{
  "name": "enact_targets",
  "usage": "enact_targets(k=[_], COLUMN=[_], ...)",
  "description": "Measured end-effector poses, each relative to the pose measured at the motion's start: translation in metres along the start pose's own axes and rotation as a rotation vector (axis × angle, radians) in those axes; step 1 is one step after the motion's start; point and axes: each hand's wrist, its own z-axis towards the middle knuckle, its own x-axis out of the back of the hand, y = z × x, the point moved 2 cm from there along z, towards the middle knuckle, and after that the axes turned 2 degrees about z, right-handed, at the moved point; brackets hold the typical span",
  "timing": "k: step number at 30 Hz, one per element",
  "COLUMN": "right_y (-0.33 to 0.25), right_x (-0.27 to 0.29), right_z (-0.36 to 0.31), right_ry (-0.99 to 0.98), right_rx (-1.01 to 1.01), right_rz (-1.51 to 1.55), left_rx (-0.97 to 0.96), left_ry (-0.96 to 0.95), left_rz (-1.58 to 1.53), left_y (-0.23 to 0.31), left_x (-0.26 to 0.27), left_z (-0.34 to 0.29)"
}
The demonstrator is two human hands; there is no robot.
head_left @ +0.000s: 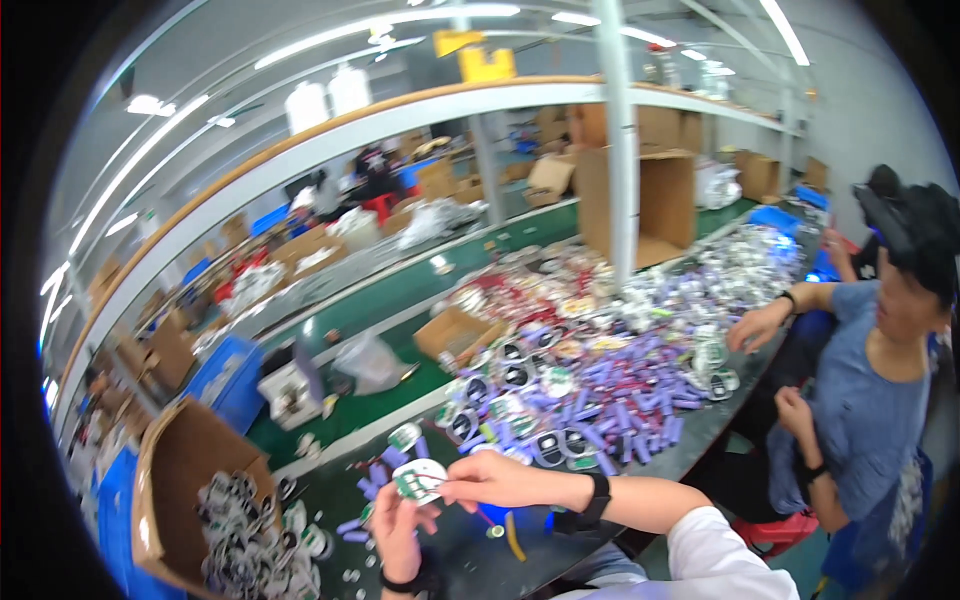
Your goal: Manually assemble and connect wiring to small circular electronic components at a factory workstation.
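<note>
- Mid-step, looks like: both hands are on one small round white-and-green part [420, 480], held just above the dark surface [470, 560].
- Right hand [495, 480] pinches its edge, left hand [395, 530] cups it from below; both grips closed on it.
- Next I'd guess it goes into the cardboard box [175, 470] at left; a short reach.
- Free room is tight: purple pile [620, 395] just right, surface edge near.

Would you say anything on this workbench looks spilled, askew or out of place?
Nothing looks damaged. The purple and white small parts lie in a loose heap across the dark bench, some strays near the cardboard box. Both hands, left hand and right hand, hold one round white piece.
</note>
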Motion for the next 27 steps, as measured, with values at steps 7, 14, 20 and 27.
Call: enact_targets(k=[7,14,20,27], right_y=[-0.042,-0.079,-0.108,-0.038], right_x=[0.105,0.325,0.470,0.381], right_z=[-0.064,-0.167,-0.300,-0.277], right_ry=[0.395,1.153,1.736,1.205], right_rx=[-0.193,-0.114,-0.027,-0.381], right_rz=[0.175,-0.329,-0.350,-0.517], left_rx=[0.122,0.153,0.176,0.179], left_ry=[-0.046,0.022,0.044,0.019], left_rz=[0.044,0.035,0.013,0.195], left_y=[-0.006,-0.019,-0.026,-0.038], left_x=[-0.007,0.004,0.007,0.010], left_z=[0.006,0.011,0.014,0.015])
